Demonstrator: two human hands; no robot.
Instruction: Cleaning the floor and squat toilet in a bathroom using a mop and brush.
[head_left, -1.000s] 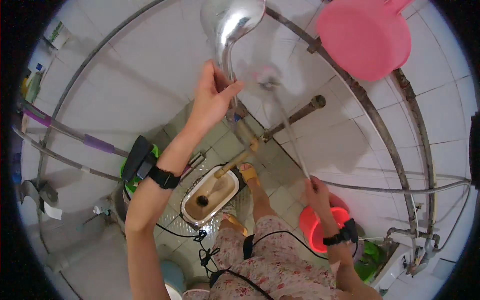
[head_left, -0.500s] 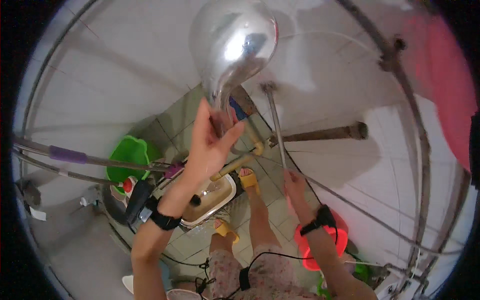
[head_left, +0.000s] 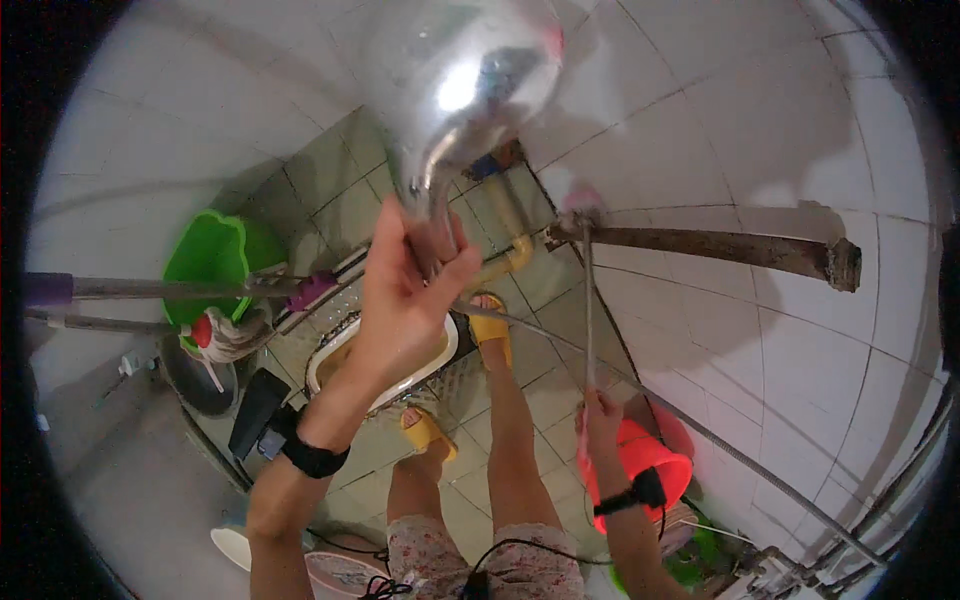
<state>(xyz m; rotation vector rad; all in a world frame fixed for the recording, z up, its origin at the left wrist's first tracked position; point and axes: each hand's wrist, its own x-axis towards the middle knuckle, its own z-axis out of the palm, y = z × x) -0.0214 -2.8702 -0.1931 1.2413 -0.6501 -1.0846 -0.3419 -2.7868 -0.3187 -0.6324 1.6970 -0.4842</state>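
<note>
My left hand [head_left: 405,290] is closed around the neck of a shiny chrome shower head [head_left: 470,90], raised high in front of me. A ribbed metal hose [head_left: 700,430] runs up to it from the lower right. My right hand [head_left: 600,415] grips the lower end of a long thin-handled brush [head_left: 589,300]. The blurred, pinkish brush head touches or nearly touches the tiled wall [head_left: 690,130], close to a rusty pipe. Below my left forearm lies a white-rimmed squat toilet pan [head_left: 420,375], partly hidden by the arm.
A rusty pipe [head_left: 710,245] sticks out along the right wall. At left stand a green basin [head_left: 215,265], a mop [head_left: 230,335] and a dark round basin [head_left: 205,380]. A red bucket [head_left: 645,465] is beside my right forearm. Yellow slippers [head_left: 490,330] are on my feet on the tiled floor.
The view has tilted down, showing more of the floor and lower wall. Relative to the rusty pipe, the brush head has shifted, now beside its inner end. Both hands keep their holds.
</note>
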